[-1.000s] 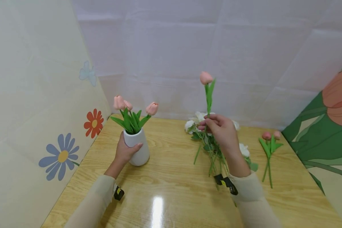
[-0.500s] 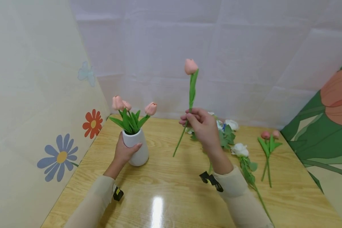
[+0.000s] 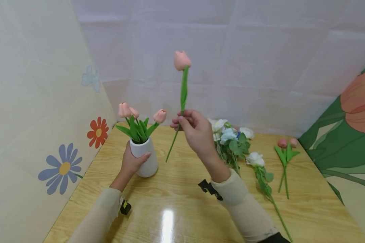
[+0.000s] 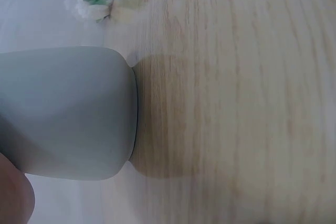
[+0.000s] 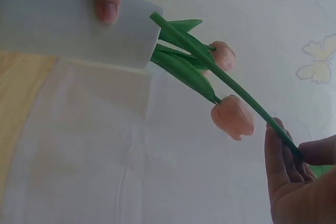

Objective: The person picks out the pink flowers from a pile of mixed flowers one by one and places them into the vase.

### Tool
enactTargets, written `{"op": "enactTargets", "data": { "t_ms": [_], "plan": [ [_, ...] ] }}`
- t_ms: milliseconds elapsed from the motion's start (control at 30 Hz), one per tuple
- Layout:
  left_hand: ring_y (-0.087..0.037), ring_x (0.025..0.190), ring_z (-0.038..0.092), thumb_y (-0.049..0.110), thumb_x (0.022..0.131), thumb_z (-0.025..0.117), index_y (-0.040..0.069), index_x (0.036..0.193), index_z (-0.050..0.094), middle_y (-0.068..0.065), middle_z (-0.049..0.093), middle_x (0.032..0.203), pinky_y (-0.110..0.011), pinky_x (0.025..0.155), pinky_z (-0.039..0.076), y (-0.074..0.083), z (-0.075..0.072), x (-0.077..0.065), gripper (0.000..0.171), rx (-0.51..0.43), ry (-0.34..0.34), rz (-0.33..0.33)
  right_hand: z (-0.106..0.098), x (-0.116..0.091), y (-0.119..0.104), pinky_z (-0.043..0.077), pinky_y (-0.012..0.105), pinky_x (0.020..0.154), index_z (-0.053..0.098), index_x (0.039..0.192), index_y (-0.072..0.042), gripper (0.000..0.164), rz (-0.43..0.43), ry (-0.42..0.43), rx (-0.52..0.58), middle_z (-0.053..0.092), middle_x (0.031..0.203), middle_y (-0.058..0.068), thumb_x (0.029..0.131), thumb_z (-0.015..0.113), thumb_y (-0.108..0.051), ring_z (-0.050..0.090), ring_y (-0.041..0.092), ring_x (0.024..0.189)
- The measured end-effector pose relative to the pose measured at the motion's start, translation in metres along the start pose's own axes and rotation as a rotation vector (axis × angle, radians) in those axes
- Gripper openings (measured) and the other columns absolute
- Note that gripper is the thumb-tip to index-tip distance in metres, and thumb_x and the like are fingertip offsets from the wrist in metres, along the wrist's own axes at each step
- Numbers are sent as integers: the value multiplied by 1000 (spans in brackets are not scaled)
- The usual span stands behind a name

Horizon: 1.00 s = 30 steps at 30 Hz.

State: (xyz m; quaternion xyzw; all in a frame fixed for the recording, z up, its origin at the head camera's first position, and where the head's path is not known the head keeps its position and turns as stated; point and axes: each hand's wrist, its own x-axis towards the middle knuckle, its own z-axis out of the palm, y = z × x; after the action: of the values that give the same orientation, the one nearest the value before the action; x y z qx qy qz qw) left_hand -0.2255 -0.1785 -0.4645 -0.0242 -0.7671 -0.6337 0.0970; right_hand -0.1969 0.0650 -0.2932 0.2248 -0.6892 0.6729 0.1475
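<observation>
A white vase (image 3: pixel 148 162) stands upright on the table at the left, with my left hand (image 3: pixel 132 160) gripping its side, thumb across the front. Several pink tulips (image 3: pixel 160 116) with green leaves stick out of its mouth. My right hand (image 3: pixel 199 131) pinches one more pink tulip (image 3: pixel 182 60) by its stem between thumb and fingers, bloom up, to the right of the vase. The lower end of that stem (image 3: pixel 172 145) hangs free above the table. In the right wrist view, the held stem (image 5: pixel 231 82) runs across in front of the vase's tulips.
On the table (image 3: pixel 182 209) at the right lies a bunch of white and pale blue flowers (image 3: pixel 229 135). A single white rose (image 3: pixel 255 159) is beside it, then two pink tulips (image 3: pixel 286 155). A pale cloth (image 3: pixel 246 67) hangs behind, and a flower-printed panel (image 3: pixel 33 101) stands at the left.
My right hand has carried the tulip left and slightly up, from over the flower bunch to nearer the vase. The bunch now shows more fully. My left hand stays on the vase.
</observation>
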Motion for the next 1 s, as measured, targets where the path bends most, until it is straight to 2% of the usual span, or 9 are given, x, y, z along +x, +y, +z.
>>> {"op": "enactTargets", "data": {
  "t_ms": [200, 400, 600, 733, 1000],
  "plan": [
    [-36, 122, 52, 14, 81, 79, 5, 155, 24, -21, 49, 139, -55, 102, 44, 0, -1, -1, 92, 2, 5, -1, 16, 4, -7, 60, 36, 81, 61, 112, 9, 15, -38, 2, 24, 71, 98, 24, 100, 58, 0, 73, 27, 86],
    [-36, 121, 53, 17, 82, 80, 5, 154, 27, -21, 50, 137, -56, 101, 46, -2, -1, -1, 90, 4, 7, 12, 30, 9, -11, 60, 34, 79, 63, 110, 7, 14, -82, 22, 3, 72, 97, 20, 100, 60, -2, 72, 26, 86],
    [-39, 122, 51, 18, 80, 81, 5, 153, 27, -22, 49, 139, -59, 103, 43, -2, -2, -1, 91, 13, 14, 30, 45, 15, -12, 60, 40, 81, 61, 112, 7, 14, -143, -3, 70, 71, 98, 23, 101, 57, -1, 73, 29, 88],
    [-39, 123, 50, 18, 80, 81, 4, 153, 27, -22, 49, 140, -60, 104, 42, -1, -2, 0, 92, 20, 17, 32, 54, 17, -10, 60, 42, 80, 60, 112, 7, 14, -174, 13, 68, 71, 99, 22, 102, 56, -1, 73, 29, 89],
    [-38, 120, 52, 19, 80, 81, 4, 153, 28, -22, 51, 137, -58, 102, 44, -1, 0, 0, 92, 27, 22, 22, 71, 20, 4, 60, 36, 81, 58, 112, 10, 15, -323, 47, 47, 69, 99, 25, 102, 54, -1, 72, 32, 90]
  ]
}}
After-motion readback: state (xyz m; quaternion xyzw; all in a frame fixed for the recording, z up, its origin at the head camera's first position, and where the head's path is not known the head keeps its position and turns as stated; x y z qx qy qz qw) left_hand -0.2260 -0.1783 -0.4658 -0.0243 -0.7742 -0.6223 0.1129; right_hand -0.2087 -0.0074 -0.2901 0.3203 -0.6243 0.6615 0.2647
